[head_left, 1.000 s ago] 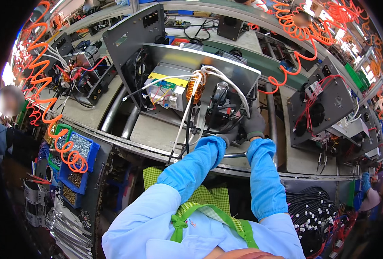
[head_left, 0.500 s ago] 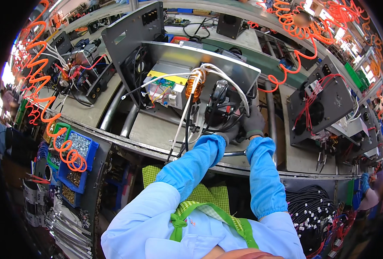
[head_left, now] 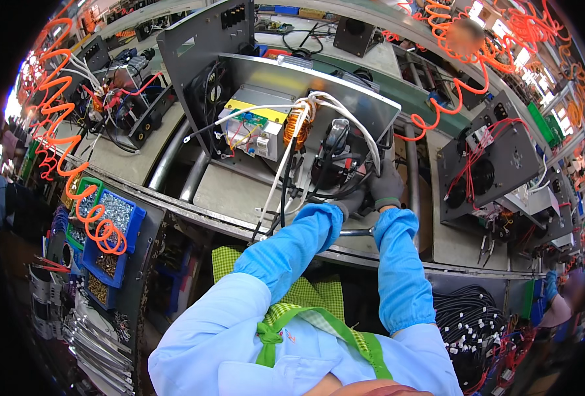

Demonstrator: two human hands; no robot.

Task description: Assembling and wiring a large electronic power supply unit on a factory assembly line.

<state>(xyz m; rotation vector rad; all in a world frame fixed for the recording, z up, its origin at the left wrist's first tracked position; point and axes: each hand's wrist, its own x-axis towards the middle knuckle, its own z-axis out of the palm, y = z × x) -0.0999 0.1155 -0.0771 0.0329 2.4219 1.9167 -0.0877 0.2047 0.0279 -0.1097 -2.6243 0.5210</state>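
A partly built electrical unit (head_left: 266, 168) stands on the bench, with dark grey panels, a copper-wound coil (head_left: 299, 129), a green circuit board (head_left: 249, 120) and thick white cables (head_left: 350, 113). Both hands, in grey gloves and blue sleeves, are at its near right corner. My left hand (head_left: 353, 201) reaches in beside black cables (head_left: 335, 196); its fingers are hidden. Close beside it, my right hand (head_left: 388, 187) has its fingers bent at the unit's right end, below the white cables. What lies in those fingers cannot be made out.
Similar units stand at the left (head_left: 124, 109) and right (head_left: 484, 168). Metal rollers (head_left: 195, 177) cross the line. Blue bins (head_left: 118, 221) of screws sit at lower left, under a coiled orange air hose (head_left: 75, 142). Black cable bundles (head_left: 467, 317) hang at lower right, near another person's arm (head_left: 556, 310).
The view has shifted slightly. Both hands remain at the same corner of the unit, with little visible movement.
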